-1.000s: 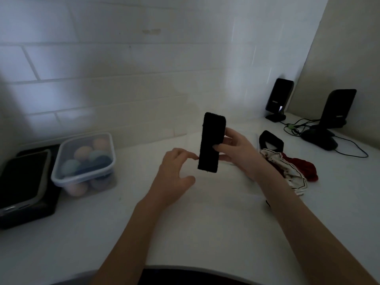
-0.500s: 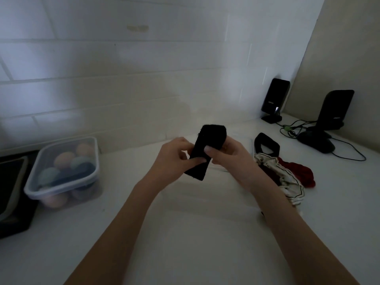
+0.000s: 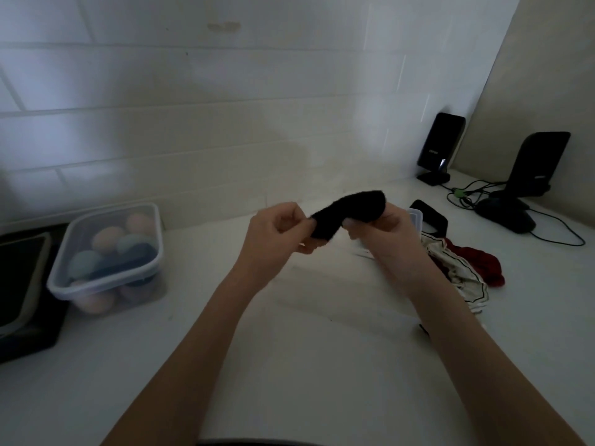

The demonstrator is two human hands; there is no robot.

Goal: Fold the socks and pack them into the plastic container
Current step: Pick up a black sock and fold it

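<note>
Black sock [image 3: 349, 214] — left hand [image 3: 277, 235], right hand [image 3: 391, 238] gripping

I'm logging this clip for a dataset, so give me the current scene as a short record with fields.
in hands: black sock, bent, held above the counter
left hand: pinches the sock's left end
right hand: grips the sock's right end
plastic container: left on the counter, holds rolled pastel socks
unfolded pile: white striped sock and red sock, right of the hands
back right: two black stands with cables
</note>
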